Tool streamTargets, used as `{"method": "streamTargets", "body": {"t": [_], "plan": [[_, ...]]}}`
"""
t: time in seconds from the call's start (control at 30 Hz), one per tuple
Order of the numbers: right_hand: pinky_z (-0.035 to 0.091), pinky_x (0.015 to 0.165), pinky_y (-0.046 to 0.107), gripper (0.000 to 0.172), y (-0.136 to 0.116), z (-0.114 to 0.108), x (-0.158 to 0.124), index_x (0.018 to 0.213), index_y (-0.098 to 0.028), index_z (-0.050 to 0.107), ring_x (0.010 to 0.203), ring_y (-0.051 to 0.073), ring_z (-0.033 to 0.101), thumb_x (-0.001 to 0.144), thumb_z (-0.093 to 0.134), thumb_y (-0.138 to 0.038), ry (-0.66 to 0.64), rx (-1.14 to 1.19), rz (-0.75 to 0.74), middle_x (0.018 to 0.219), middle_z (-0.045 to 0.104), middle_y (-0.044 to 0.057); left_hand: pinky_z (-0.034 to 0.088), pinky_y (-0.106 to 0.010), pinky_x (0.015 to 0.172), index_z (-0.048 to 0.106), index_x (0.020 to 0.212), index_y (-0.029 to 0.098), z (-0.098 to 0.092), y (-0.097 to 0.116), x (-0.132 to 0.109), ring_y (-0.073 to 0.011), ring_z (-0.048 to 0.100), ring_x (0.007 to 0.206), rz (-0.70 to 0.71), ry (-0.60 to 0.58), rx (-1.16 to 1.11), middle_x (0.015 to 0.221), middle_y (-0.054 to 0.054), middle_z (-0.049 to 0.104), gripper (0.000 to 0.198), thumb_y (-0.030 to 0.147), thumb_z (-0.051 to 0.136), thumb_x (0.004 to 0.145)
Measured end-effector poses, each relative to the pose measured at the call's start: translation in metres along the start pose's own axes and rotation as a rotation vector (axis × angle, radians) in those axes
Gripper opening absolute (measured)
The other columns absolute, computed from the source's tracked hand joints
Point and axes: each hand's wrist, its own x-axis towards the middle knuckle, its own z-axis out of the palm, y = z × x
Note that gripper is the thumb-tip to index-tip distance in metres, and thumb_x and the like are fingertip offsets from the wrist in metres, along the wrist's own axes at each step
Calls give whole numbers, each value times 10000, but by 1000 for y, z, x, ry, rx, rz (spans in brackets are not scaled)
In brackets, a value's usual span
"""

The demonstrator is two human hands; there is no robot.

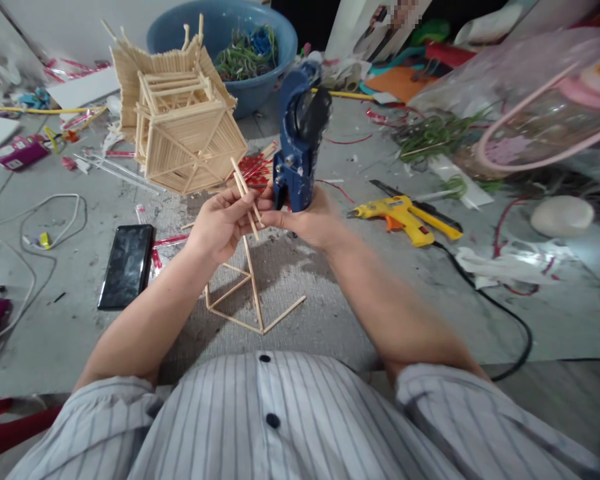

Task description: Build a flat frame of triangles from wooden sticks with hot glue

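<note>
My left hand (220, 223) pinches a few thin wooden sticks (238, 175) that slant across its fingertips. In my right hand (313, 217) is a blue pipe cutter (296, 143), held upright with its curved end away from me. The fingertips of both hands nearly meet, and the sticks pass close to the right thumb. Below them on the grey board lies an angular frame of joined sticks (233, 293), its upper part hidden behind my left hand. Beyond my left hand stands a model built of sticks (190, 143), with a star-ribbed panel facing me.
A yellow glue gun (405, 217) lies at right, its black cord (517, 333) curving to the table edge. A black phone (126, 267) rests at left. A blue basin (265, 93) stands behind the model. A pink-handled clear container (540, 120) is at far right.
</note>
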Motion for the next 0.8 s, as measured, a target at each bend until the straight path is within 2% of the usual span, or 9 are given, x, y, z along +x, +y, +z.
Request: {"method": "streamTargets", "body": {"t": [0.1,0.17,0.37,0.47,0.67,0.8], "plan": [[502,948,393,592,1,3,-2,908,-236,624,979,221,645,464,914,-498,-29,-50,-34,986,694,13,596,-298,835,562,842,142,-2,7,-1,-145,736,774,37,68,-52,712,-7,695,166,102,467,972],[499,959,401,587,3,5,-3,929,-248,617,1004,230,641,483,912,-490,-66,-50,-75,1016,696,17,596,-297,860,561,845,140,-4,10,-2,-148,740,806,66,86,-80,721,-9,695,183,98,443,978],[514,939,398,556,19,6,0,1053,-243,588,1017,226,652,622,852,-476,-70,-14,-297,1066,701,22,590,-203,672,570,821,128,0,9,-5,-96,690,596,88,53,-141,680,-3,678,195,89,452,971],[527,916,393,562,24,5,3,1080,-230,575,984,216,661,656,831,-496,-69,-12,-373,1062,705,30,573,-183,592,573,821,126,3,7,-7,-102,690,582,91,25,-171,691,-20,694,184,89,465,966],[542,899,408,618,24,1,5,1056,-234,576,983,230,655,600,867,-532,-132,-36,-407,1064,704,51,580,-172,617,575,785,138,-1,8,-4,-85,682,578,156,50,-197,658,0,682,234,78,453,976],[532,934,452,623,25,3,4,1041,-244,586,997,248,657,601,841,-605,-85,-48,-360,1054,702,46,580,-177,628,573,798,145,-1,6,-3,-89,692,598,167,37,-189,682,4,692,219,86,465,980]]}}
